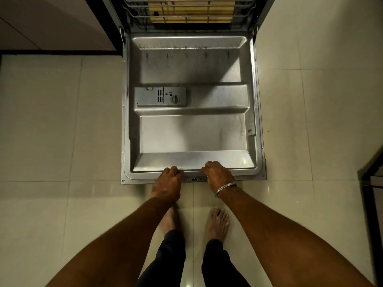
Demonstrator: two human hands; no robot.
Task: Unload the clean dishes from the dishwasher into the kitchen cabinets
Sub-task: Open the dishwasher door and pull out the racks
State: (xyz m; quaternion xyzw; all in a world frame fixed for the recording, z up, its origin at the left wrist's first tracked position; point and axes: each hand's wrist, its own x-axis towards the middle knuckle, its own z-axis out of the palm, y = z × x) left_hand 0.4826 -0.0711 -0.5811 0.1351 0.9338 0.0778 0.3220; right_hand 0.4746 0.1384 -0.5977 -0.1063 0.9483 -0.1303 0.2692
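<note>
Both hands (192, 179) on steel dishwasher door (190, 131)

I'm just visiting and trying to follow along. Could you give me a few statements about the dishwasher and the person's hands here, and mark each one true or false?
1. The dishwasher door lies fully open, flat over the floor. True.
2. Both hands grip the door's near edge. True: the left hand and right hand curl over it.
3. The left wrist wears a bangle. False: the bangle is on the right wrist.
4. A plate lies on the open door. False: nothing lies on it; only the built-in detergent dispenser shows there.
5. A wire rack is visible inside the machine. True.
6. The person wears shoes. False: the feet are bare.
</note>
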